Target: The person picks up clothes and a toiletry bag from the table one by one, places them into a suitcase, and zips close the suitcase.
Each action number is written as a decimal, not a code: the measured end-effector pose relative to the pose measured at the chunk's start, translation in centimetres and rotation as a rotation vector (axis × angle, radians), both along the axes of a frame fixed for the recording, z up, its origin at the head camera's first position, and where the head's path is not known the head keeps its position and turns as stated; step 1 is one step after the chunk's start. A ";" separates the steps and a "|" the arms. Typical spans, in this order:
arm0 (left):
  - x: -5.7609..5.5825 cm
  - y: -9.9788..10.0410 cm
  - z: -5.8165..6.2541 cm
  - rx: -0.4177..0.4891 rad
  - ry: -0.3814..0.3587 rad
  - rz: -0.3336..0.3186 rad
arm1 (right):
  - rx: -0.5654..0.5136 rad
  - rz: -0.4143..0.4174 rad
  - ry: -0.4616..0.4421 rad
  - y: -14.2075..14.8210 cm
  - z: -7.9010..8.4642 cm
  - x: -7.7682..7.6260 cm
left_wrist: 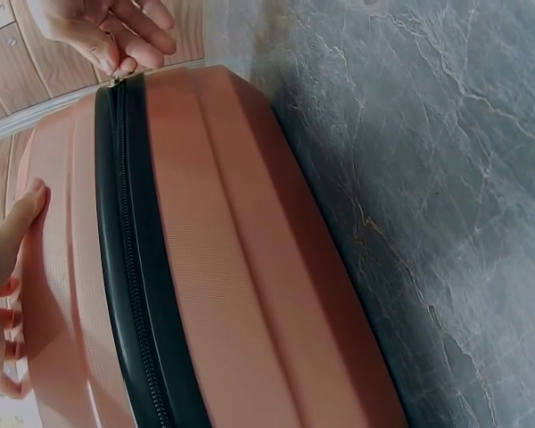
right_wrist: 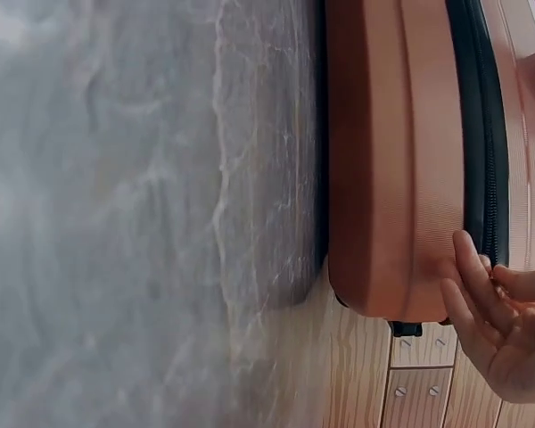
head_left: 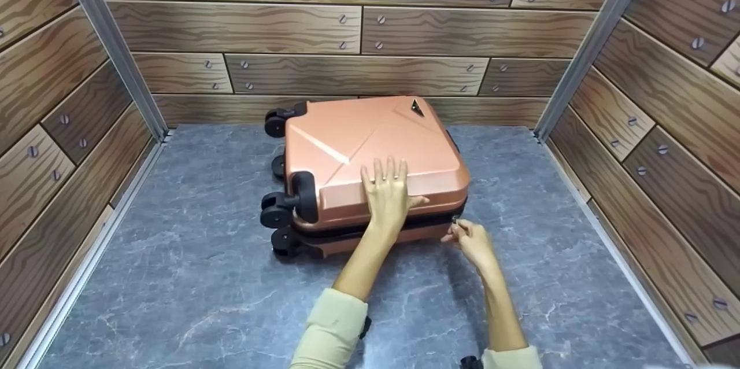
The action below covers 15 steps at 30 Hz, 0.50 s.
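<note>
A rose-gold hard-shell suitcase (head_left: 370,143) lies flat on the floor, its black wheels (head_left: 277,210) toward the left. Along its near side runs a black zipper (left_wrist: 129,241) between the two shells. My left hand (head_left: 387,195) rests with straight fingers on the near upper edge of the top shell. At the near right corner, my right hand (head_left: 471,240) pinches the small metal zipper pull (left_wrist: 114,82) between thumb and finger. In the left wrist view the zipper teeth look closed along the visible stretch.
Grey marbled floor (head_left: 191,288) surrounds the suitcase. Wood-plank-patterned walls (head_left: 289,28) stand at the back, left and right, with metal corner posts (head_left: 115,51). The suitcase's far side lies close to the back wall.
</note>
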State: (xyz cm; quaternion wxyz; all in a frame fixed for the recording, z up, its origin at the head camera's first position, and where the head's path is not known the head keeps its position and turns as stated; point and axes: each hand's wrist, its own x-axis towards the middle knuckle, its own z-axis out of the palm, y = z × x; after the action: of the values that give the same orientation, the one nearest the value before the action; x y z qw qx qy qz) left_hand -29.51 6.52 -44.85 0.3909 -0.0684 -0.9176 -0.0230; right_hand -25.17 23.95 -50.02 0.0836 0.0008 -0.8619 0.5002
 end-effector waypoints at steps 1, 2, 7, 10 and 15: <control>0.0 0.0 0.0 0.000 -0.001 0.001 | 0.038 -0.002 0.007 -0.3 0.1 0.1; 0.0 0.0 0.0 0.000 0.001 0.001 | 0.065 0.004 0.008 -0.7 0.1 0.3; 0.0 0.1 0.1 0.003 -0.008 -0.012 | 0.154 0.137 0.051 -3.4 0.1 0.6; 0.1 0.2 0.0 -0.006 -0.026 -0.028 | 0.182 0.173 0.066 -4.3 -0.1 0.6; 0.5 -0.4 -0.2 -0.021 -0.056 -0.073 | 0.159 0.199 0.012 -4.3 -0.1 0.5</control>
State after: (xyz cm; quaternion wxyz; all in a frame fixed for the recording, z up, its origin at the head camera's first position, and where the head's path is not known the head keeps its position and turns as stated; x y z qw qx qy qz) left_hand -29.00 6.14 -45.03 0.3631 -0.1051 -0.9253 -0.0296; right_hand -24.64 19.60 -50.11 0.0383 0.0961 -0.8940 0.4360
